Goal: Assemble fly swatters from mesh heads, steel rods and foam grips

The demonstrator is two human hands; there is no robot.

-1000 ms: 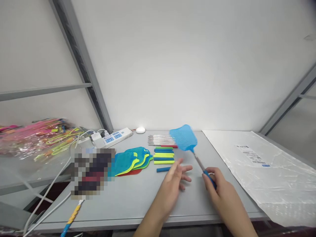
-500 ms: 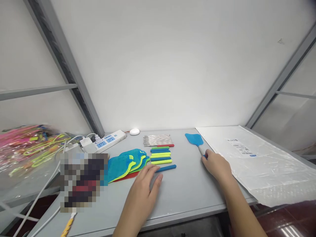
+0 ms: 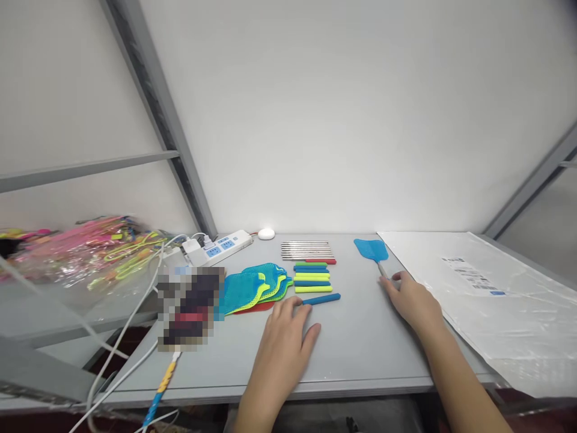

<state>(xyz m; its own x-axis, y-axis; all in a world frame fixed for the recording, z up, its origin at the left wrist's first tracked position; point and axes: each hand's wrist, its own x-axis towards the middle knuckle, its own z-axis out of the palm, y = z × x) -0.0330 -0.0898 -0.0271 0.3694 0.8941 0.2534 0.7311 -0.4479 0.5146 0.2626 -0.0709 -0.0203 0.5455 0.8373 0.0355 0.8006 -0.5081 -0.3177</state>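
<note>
At the right of the table lies a blue fly swatter (image 3: 371, 249) with a thin metal shaft. My right hand (image 3: 415, 304) is closed round its lower end, which it hides. My left hand (image 3: 286, 337) rests on the table with thumb and fingers apart, fingertips at the left end of a blue handle tube (image 3: 322, 299). Behind that tube, several green, blue and yellow handle tubes (image 3: 312, 277) lie in a row. A red tube (image 3: 327, 261) sits just behind them, beside a bundle of metal rods (image 3: 306, 250). Mesh swatter heads (image 3: 246, 291) in blue, yellow and red overlap at left.
A white power strip (image 3: 228, 245) with plugs and a small white device (image 3: 265, 234) sit at the back. A white plastic bag (image 3: 451, 270) covers the right side. Bagged colourful items (image 3: 112, 246) and loose cables are at left, near a blurred-out object (image 3: 192, 310).
The view has turned left, so everything appears further right. My left fingertips have shifted slightly off the blue tube, exposing more of its left end. The swatter lies in about the same place.
</note>
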